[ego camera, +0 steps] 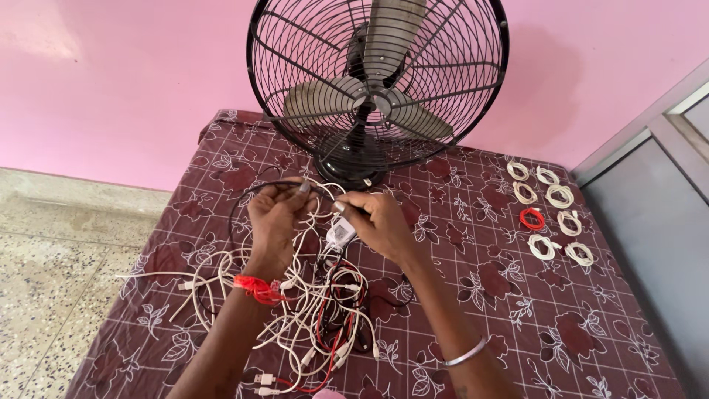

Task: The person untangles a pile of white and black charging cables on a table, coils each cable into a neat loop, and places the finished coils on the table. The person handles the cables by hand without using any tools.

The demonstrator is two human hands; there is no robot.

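Left hand (pixel 275 218) and right hand (pixel 378 222) are both pinching closed on a black cable (pixel 255 188), holding it above the tangled cable pile (pixel 310 310). White charger block (pixel 340 235) is hanging under the right hand. Coiled cables (pixel 550 214) are lying well apart, right side of the maroon floral cloth (pixel 517 310).

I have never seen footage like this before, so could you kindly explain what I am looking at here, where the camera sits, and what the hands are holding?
There is one picture, taken by a camera worn on a person's head and looking down at that person's own bare hands. The left hand and the right hand each pinch a part of a thin black cable, pulling it up from a tangled heap of cables, mostly white with some red and black. The heap lies on a table with a maroon flowered cloth. Behind the hands stands a black table fan. To the right, small coiled cables lie in neat rows, all white except one red.
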